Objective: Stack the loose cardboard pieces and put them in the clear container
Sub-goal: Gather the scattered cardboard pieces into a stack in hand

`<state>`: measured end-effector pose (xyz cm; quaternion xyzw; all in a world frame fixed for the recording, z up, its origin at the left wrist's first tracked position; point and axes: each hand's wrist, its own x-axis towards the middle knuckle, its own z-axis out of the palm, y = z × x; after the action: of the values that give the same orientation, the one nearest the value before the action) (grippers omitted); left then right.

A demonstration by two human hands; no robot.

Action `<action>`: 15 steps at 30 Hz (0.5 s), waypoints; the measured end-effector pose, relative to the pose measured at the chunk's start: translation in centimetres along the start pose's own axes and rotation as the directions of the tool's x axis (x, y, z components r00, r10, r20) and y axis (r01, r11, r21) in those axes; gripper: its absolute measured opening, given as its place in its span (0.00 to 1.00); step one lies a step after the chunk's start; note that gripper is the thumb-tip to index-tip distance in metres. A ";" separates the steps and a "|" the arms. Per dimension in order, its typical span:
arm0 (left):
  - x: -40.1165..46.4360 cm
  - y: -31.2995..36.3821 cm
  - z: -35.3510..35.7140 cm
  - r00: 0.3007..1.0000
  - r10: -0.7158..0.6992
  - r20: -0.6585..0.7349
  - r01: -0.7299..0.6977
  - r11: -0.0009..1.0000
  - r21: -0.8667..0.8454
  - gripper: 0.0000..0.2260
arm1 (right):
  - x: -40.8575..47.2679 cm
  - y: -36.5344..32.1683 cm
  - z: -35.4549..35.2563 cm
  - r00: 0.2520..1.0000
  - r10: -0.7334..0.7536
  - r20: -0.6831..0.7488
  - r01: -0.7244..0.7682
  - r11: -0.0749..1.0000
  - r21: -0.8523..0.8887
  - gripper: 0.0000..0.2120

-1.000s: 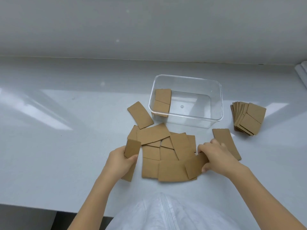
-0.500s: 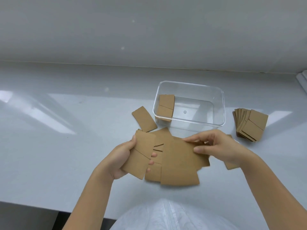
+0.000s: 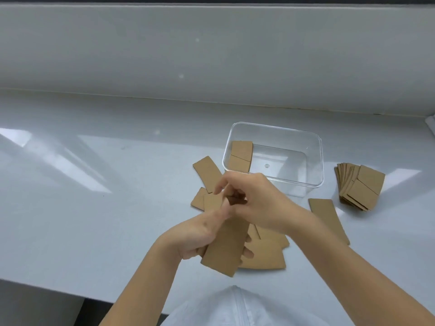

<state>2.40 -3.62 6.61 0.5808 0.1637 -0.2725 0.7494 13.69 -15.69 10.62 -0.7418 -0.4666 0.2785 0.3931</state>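
My left hand (image 3: 197,236) grips a small stack of brown cardboard pieces (image 3: 227,249), held tilted above the white table. My right hand (image 3: 256,203) pinches the top end of that same stack. Loose cardboard pieces (image 3: 263,257) lie on the table under my hands, partly hidden, with one more loose piece (image 3: 208,174) beyond them and another single piece (image 3: 328,220) to the right. The clear container (image 3: 315,165) stands just behind my hands with a short stack of cardboard (image 3: 241,156) at its left end.
A fanned pile of cardboard pieces (image 3: 360,187) lies to the right of the container. A grey wall (image 3: 211,55) rises behind the white table (image 3: 94,196). The table's near edge runs along the bottom left. A white object (image 3: 432,123) shows at the right edge.
My right hand has lifted a piece off the pile and brought it onto the pieces in my left hand. Both hands now meet on one stack, raised nearer the container.
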 end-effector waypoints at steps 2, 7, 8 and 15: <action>-0.1 -0.5 0.4 1.000 0.030 0.001 -0.030 0.999 -0.035 0.26 | -0.3 0.6 1.2 0.997 0.043 -0.057 -0.040 0.998 0.053 0.16; -0.9 -2.3 -0.5 0.995 -0.010 -0.097 -0.007 0.986 -0.169 0.14 | 0.3 3.0 3.3 0.967 0.022 -0.254 -0.043 0.996 -0.076 0.05; -1.2 -2.5 -1.0 0.991 -0.003 -0.137 -0.026 0.977 -0.210 0.15 | 0.9 3.4 3.1 0.949 0.039 -0.312 -0.064 0.995 -0.071 0.02; -3.2 -3.2 -6.2 0.815 -0.003 -0.579 -0.274 0.879 -0.391 0.12 | 8.3 2.8 4.1 0.932 0.196 -0.305 -0.226 0.972 -0.066 0.11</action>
<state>-1.61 2.51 4.22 0.4524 0.3938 0.0132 0.8000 15.16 -7.48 5.70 -0.8396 -0.3333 0.1810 0.3889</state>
